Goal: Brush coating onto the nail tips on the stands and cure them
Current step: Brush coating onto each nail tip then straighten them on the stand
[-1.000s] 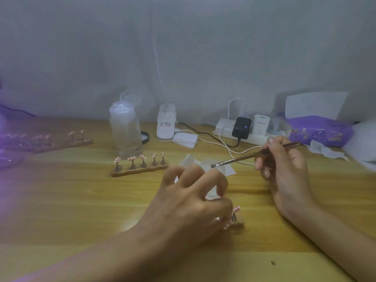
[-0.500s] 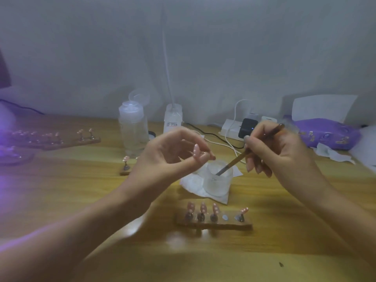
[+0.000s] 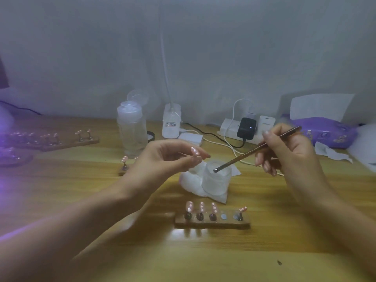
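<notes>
My left hand (image 3: 168, 155) is raised over the table and pinches one pink nail tip on its small stand (image 3: 193, 152) between thumb and fingers. My right hand (image 3: 289, 151) grips a thin metal brush (image 3: 256, 149); its bristle end sits at the mouth of a frosted jar (image 3: 216, 180) standing on a white wipe (image 3: 193, 184). In front, a wooden holder (image 3: 212, 222) carries several pink nail tips, with one slot bare. A second holder (image 3: 124, 169) lies partly hidden behind my left wrist.
A clear pump bottle (image 3: 132, 131) and a white lamp base (image 3: 171, 125) stand at the back. A power strip with plugs (image 3: 246, 129) and a purple tissue pack (image 3: 323, 133) lie at the back right. More holders (image 3: 50, 139) sit at the left under purple light.
My left hand lifted off the front holder with one nail tip on its stand. My right hand brought the brush down to the jar's mouth.
</notes>
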A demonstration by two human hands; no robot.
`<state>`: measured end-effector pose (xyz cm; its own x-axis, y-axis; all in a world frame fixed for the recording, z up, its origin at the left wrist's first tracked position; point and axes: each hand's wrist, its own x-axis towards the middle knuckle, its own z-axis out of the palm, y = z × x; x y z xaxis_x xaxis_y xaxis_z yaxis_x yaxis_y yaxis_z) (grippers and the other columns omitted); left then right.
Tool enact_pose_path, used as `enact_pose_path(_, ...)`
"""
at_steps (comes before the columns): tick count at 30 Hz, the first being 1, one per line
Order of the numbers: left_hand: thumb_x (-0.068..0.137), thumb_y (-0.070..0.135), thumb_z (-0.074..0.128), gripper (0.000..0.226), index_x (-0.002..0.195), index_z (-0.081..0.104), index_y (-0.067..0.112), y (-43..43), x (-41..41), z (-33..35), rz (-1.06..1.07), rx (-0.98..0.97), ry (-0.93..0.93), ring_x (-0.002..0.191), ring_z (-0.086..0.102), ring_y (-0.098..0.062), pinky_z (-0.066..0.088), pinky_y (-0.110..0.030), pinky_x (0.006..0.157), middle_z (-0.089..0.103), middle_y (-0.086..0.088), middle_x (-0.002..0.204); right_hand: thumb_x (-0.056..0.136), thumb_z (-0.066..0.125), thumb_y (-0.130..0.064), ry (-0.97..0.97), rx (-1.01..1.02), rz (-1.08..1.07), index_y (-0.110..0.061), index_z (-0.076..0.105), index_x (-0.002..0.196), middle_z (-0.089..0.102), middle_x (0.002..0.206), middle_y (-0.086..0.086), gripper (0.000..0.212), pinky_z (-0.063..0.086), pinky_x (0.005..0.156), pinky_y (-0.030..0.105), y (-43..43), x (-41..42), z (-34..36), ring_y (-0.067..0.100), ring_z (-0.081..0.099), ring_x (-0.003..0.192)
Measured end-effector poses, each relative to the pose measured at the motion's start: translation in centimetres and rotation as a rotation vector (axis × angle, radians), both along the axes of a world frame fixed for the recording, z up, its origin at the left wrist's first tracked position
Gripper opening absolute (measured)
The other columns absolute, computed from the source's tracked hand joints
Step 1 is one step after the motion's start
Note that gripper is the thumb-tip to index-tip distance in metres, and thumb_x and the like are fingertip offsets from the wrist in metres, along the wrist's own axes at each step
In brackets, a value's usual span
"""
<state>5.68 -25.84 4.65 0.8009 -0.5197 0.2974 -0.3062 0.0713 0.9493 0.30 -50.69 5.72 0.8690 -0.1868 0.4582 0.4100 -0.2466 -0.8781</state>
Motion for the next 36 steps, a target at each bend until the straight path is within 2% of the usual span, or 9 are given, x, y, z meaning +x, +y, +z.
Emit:
enact_pose_path(4, 0.075, 0.025, 0.074, 0.01, 0.08, 0.08, 0.031, -1.0, 0.2, 0.3, 0.01, -0.038, 0.005, 0.089, 0.072, -0.007, 0.053, -0.015, 0.072, 0.078, 0.003, 0.095, 0.088, 0.055, -0.04, 0.027, 0.172, -0.023, -0.014, 0.053, 0.082, 0.063, 0.059, 0.006, 0.027, 0.042, 0.041, 0.018, -0.1, -0.3, -1.2, 0.013, 0.054, 0.047)
enact_pose_path(9, 0.075, 0.03, 0.078, 0.01, 0.084, 0.077, 0.027, -1.3, 0.7, 0.2, 0.045, -0.031, 0.013, 0.067, 0.065, -0.007, 0.052, -0.017, 0.064, 0.075, 0.006, 0.091, 0.087, 0.058, -0.036, 0.089, 0.362, -0.013, -0.014, 0.054, 0.081, 0.062, 0.058, 0.006, 0.024, 0.042, 0.042, 0.018, -0.1, 0.0, -1.8, 0.012, 0.053, 0.047)
enact_pose_path(12, 0.076, 0.033, 0.078, 0.011, 0.084, 0.077, 0.027, -1.2, 0.6, -0.6, 0.05, -0.066, 0.072, 0.068, 0.063, -0.007, 0.052, -0.018, 0.066, 0.075, 0.005, 0.096, 0.091, 0.057, -0.032, 0.144, 0.43, -0.016, -0.013, 0.054, 0.082, 0.062, 0.057, 0.005, 0.021, 0.042, 0.042, 0.017, -0.1, 0.1, -2.3, 0.01, 0.052, 0.047)
enact_pose_path(15, 0.074, 0.033, 0.081, 0.015, 0.087, 0.078, 0.026, -1.3, 0.5, -1.2, 0.023, -0.115, 0.13, 0.079, 0.068, -0.009, 0.054, -0.019, 0.073, 0.075, 0.002, 0.094, 0.098, 0.053, -0.025, 0.192, 0.492, -0.026, -0.013, 0.055, 0.082, 0.061, 0.057, 0.004, 0.02, 0.04, 0.04, 0.016, -0.1, 0.3, -2.8, 0.009, 0.051, 0.046)
enact_pose_path(20, 0.075, 0.024, 0.078, 0.013, 0.088, 0.079, 0.024, -1.2, 0.7, -1.5, 0.025, -0.071, 0.107, 0.094, 0.072, -0.013, 0.056, -0.021, 0.077, 0.077, -0.001, 0.098, 0.098, 0.053, -0.025, 0.218, 0.565, -0.022, -0.012, 0.056, 0.084, 0.061, 0.059, 0.004, 0.019, 0.041, 0.04, 0.016, -0.3, 0.3, -2.8, 0.008, 0.052, 0.047)
enact_pose_path(25, 0.077, 0.017, 0.078, 0.013, 0.088, 0.078, 0.025, -0.9, 0.5, -1.8, 0.091, 0.01, 0.048, 0.092, 0.073, -0.012, 0.055, -0.017, 0.076, 0.078, 0.0, 0.095, 0.098, 0.054, -0.021, 0.246, 0.593, -0.034, -0.012, 0.055, 0.082, 0.061, 0.058, 0.003, 0.019, 0.039, 0.04, 0.016, -0.5, 0.6, -3.0, 0.007, 0.05, 0.045)
enact_pose_path(27, 0.08, 0.013, 0.079, 0.015, 0.085, 0.077, 0.027, -0.9, 0.3, -2.0, 0.121, 0.027, 0.013, 0.087, 0.073, -0.011, 0.056, -0.018, 0.069, 0.077, 0.002, 0.095, 0.098, 0.054, -0.021, 0.251, 0.595, -0.031, -0.012, 0.056, 0.081, 0.061, 0.057, 0.002, 0.019, 0.039, 0.04, 0.015, -0.4, 0.6, -3.0, 0.006, 0.05, 0.045)
enact_pose_path(30, 0.079, 0.02, 0.079, 0.013, 0.081, 0.074, 0.031, -1.1, 0.0, -2.1, 0.157, 0.041, -0.011, 0.081, 0.071, -0.01, 0.053, -0.018, 0.06, 0.077, 0.006, 0.096, 0.098, 0.054, -0.021, 0.249, 0.589, -0.028, -0.014, 0.057, 0.08, 0.061, 0.057, 0.001, 0.02, 0.039, 0.04, 0.015, -0.2, 0.5, -3.0, 0.005, 0.05, 0.045)
enact_pose_path(36, 0.083, 0.018, 0.078, 0.008, 0.08, 0.072, 0.022, -1.3, -0.1, -2.8, 0.197, 0.077, 0.023, 0.075, 0.065, -0.005, 0.048, -0.017, 0.055, 0.076, 0.004, 0.098, 0.099, 0.051, -0.02, 0.225, 0.576, -0.012, -0.013, 0.054, 0.081, 0.061, 0.057, 0.001, 0.02, 0.039, 0.041, 0.016, 0.3, 0.4, -2.9, 0.007, 0.05, 0.045)
